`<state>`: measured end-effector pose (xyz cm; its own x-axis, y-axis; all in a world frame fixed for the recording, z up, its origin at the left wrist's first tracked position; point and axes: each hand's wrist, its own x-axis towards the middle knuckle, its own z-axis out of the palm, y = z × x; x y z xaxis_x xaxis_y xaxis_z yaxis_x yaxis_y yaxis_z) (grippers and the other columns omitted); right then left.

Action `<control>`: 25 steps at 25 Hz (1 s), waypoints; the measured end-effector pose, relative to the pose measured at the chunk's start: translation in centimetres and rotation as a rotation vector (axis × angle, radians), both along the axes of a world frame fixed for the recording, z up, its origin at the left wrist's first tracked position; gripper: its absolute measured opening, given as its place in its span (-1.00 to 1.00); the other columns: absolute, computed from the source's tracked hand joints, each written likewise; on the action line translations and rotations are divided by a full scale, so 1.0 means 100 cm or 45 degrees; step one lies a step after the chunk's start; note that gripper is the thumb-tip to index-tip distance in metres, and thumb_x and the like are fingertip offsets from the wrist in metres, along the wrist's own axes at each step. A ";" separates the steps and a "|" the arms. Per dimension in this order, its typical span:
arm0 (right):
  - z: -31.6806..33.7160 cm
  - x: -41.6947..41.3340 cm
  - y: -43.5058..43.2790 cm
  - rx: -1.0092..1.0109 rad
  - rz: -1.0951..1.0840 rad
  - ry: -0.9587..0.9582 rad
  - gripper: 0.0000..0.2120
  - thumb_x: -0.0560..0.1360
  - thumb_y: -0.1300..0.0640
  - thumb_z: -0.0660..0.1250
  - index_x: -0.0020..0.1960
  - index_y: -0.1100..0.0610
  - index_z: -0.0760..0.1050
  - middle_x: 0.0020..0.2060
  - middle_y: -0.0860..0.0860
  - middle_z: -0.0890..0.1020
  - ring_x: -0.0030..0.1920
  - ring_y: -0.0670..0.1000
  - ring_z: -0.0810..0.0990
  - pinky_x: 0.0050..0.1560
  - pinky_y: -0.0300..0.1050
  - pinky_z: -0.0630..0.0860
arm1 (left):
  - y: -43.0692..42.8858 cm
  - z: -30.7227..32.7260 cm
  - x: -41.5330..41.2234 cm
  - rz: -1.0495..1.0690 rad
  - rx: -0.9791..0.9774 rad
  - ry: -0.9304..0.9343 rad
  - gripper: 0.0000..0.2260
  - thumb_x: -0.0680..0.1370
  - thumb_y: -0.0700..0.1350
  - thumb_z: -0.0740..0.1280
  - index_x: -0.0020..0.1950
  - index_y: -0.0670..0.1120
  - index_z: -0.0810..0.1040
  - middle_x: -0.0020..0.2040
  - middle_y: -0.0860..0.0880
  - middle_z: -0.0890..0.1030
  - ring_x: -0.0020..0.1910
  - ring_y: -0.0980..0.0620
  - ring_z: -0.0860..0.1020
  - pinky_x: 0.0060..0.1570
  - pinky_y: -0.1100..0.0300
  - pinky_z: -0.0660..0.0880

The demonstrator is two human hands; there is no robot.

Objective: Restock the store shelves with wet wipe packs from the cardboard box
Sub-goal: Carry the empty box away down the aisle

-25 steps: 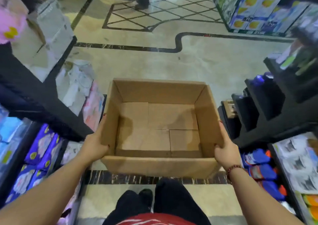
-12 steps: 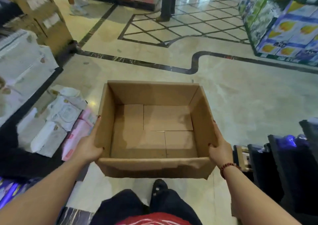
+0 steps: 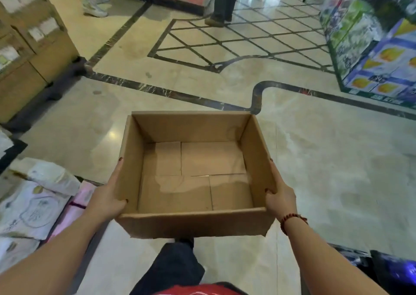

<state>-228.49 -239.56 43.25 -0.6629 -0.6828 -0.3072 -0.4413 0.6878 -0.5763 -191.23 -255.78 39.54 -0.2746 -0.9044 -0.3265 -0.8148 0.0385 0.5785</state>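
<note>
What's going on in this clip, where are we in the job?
A person holds the cardboard box up above the shop floor, the left hand gripping its left wall and the right hand its right wall, thumbs hooked over the rim. The box is empty; only its bare bottom flaps show. Some soft packs lie at the lower left, and stacked brown cartons stand at the upper left.

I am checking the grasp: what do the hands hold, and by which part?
The empty box, by its side walls: left hand on the left, right hand on the right.
</note>
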 end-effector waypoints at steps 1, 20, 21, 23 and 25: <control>-0.002 -0.008 -0.022 0.010 0.000 0.033 -0.18 0.48 0.38 0.10 0.49 -0.34 -0.02 -0.14 0.05 0.56 -0.30 0.04 0.51 -0.38 -0.20 0.40 | -0.023 0.000 -0.008 -0.018 0.002 0.002 -0.07 0.38 -0.22 0.38 0.55 0.21 -0.12 0.05 -0.12 0.60 -0.26 0.04 0.52 -0.33 0.30 0.38; -0.003 -0.144 -0.550 0.016 0.720 -0.041 -0.25 0.52 0.31 0.14 0.49 -0.29 -0.05 0.16 -0.02 0.52 -0.08 0.08 0.57 -0.09 -0.10 0.55 | -0.344 0.003 -0.104 0.593 0.022 0.013 -0.03 0.45 -0.25 0.37 0.50 0.29 -0.27 0.31 -0.19 0.48 -0.06 -0.04 0.46 -0.09 0.14 0.39; -0.001 -0.142 -0.578 0.021 0.766 -0.045 -0.25 0.52 0.32 0.14 0.50 -0.27 -0.05 0.16 -0.05 0.49 -0.15 0.02 0.55 -0.11 -0.10 0.55 | -0.358 0.004 -0.103 0.637 0.022 0.006 -0.03 0.45 -0.24 0.37 0.50 0.28 -0.27 0.28 -0.20 0.51 -0.09 -0.01 0.44 -0.10 0.14 0.38; 0.000 -0.134 -0.626 0.044 0.830 -0.001 -0.19 0.52 0.36 0.13 0.51 -0.28 -0.10 0.07 -0.05 0.49 -0.28 -0.10 0.45 -0.11 -0.06 0.56 | -0.383 0.005 -0.101 0.727 0.027 0.018 -0.04 0.46 -0.24 0.37 0.51 0.25 -0.28 0.24 -0.22 0.53 -0.17 0.06 0.42 -0.16 0.16 0.36; -0.002 -0.116 -0.675 0.051 0.863 -0.005 -0.19 0.53 0.35 0.13 0.51 -0.31 -0.12 0.09 0.03 0.54 -0.25 -0.09 0.43 0.01 -0.02 0.56 | -0.410 0.003 -0.094 0.795 0.035 0.041 -0.07 0.48 -0.25 0.37 0.52 0.19 -0.26 0.22 -0.26 0.53 -0.23 0.11 0.39 -0.21 0.20 0.35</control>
